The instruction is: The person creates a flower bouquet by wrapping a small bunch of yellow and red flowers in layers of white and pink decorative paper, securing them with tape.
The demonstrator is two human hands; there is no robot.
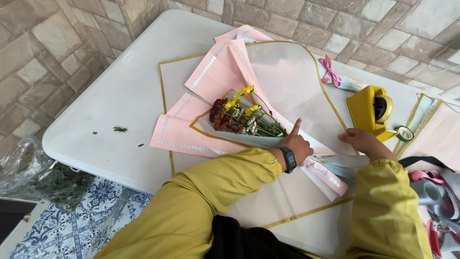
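A small bouquet [239,115] of yellow and dark red flowers lies on folded pink wrapping paper [215,72] over a translucent sheet with a gold border [292,72]. My left hand [296,145], with a black watch on the wrist, is closed over the bouquet's stems where the wrapping gathers, its index finger sticking out. My right hand [362,140] pinches the right edge of the translucent sheet, right beside a yellow tape dispenser [371,110]. Both arms wear yellow sleeves.
All of this lies on a white table [120,96]. A pink ribbon bow [330,67] lies behind the dispenser and a small tape roll [405,133] to its right. Grey ribbon and pink-handled tools [438,225] are at the far right. A plastic bag of greenery [43,177] sits on the floor at left.
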